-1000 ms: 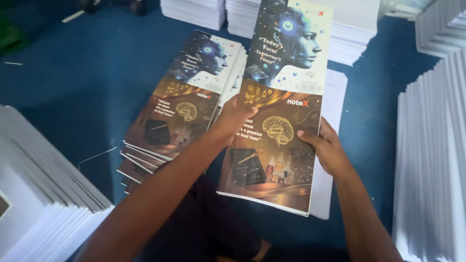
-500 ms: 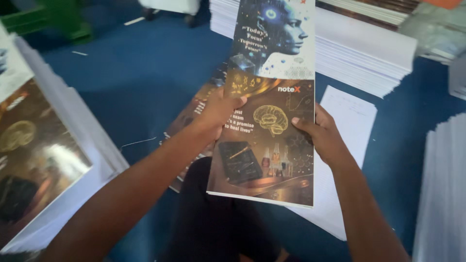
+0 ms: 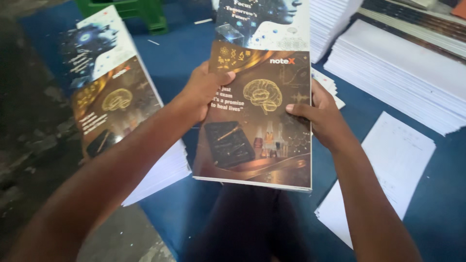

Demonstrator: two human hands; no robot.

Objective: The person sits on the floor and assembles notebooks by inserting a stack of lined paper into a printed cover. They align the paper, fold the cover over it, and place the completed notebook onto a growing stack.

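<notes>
I've got the booklet stack (image 3: 259,97) held up at frame center, both hands clamped on it: left hand (image 3: 204,92) thumb over the left edge, right hand (image 3: 323,119) on the right edge. Looks like mid-carry w/ the bundle. Next move prob needs a level set-down, edges squared, maybe onto the pile (image 3: 116,106) at left.

Booklet between two stacks
Held booklet (image 3: 259,97) sits centre; booklet stack (image 3: 116,106) lies left, loose sheets (image 3: 388,170) right, on the floor (image 3: 179,53).
</notes>
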